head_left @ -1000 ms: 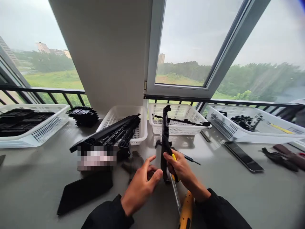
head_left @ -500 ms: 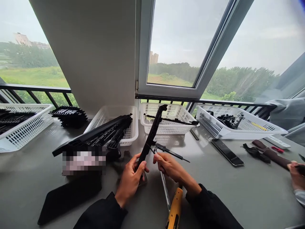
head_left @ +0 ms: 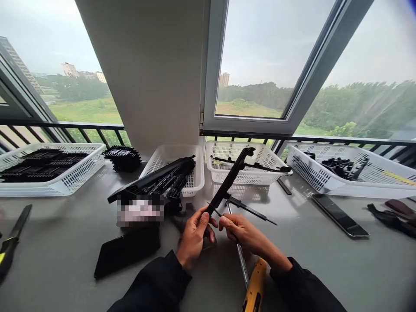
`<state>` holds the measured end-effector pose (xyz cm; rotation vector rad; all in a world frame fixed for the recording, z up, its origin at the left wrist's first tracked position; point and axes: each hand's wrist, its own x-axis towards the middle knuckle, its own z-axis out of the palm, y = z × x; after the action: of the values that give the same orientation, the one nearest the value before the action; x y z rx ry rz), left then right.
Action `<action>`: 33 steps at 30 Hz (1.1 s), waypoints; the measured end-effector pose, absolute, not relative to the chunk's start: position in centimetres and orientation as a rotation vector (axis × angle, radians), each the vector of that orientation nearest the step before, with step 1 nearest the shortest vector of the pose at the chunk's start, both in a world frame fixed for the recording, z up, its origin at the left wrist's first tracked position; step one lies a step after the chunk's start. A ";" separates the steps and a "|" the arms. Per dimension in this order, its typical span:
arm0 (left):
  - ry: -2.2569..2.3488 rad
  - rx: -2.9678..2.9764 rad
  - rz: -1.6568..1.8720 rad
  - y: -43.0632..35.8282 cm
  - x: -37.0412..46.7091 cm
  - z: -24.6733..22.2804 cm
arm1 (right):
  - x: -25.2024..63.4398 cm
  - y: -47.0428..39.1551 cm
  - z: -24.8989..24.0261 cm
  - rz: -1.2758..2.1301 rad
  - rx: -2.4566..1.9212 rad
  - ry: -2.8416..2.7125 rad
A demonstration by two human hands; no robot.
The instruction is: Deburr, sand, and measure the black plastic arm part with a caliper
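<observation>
My left hand is closed around the lower end of a long black plastic strip, which tilts up and away to the right with a hooked far tip. My right hand is beside it, thumb and forefinger pinching a thin dark pointed tool. The tool's slim end crosses the strip just above my left fingers; its exact kind is not clear. Behind my right hand lies a black caliper. Below are a narrow metal bar and a yellow-handled tool, partly cut off by the frame.
White plastic baskets holding black parts line the window side. Long black parts lean out of another basket. A black flat panel, a phone and a knife-like tool lie on the grey table.
The view has turned left, so the table's things appear farther right. The thin tool now reaches across the strip close to my left fingers. Both hands keep their grip.
</observation>
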<state>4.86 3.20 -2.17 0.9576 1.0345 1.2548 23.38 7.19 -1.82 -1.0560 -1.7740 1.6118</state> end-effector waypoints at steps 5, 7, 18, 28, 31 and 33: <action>0.976 0.915 1.236 2.8 5.3 -2.2 | 23.5 6.9 -1.6 1.609 -1.048 -1.778; 0.972 0.908 1.248 2.8 5.3 -2.2 | 23.5 6.9 -1.7 1.624 -1.052 -1.776; 0.966 0.850 1.278 2.6 5.3 -2.7 | 23.7 6.3 -1.7 1.788 -1.037 -1.812; 0.892 0.826 1.269 2.8 5.4 -2.9 | 23.4 6.7 -1.8 1.710 -1.050 -1.759; 0.861 0.824 1.262 2.7 5.5 -3.0 | 23.4 6.7 -1.9 1.680 -1.045 -1.730; 0.854 0.822 1.271 2.8 5.4 -3.0 | 23.4 6.7 -2.0 1.674 -1.050 -1.730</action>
<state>5.43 2.79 -3.03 0.8220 0.8544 1.2706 23.42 6.69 -2.02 -1.0498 -1.7302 1.6736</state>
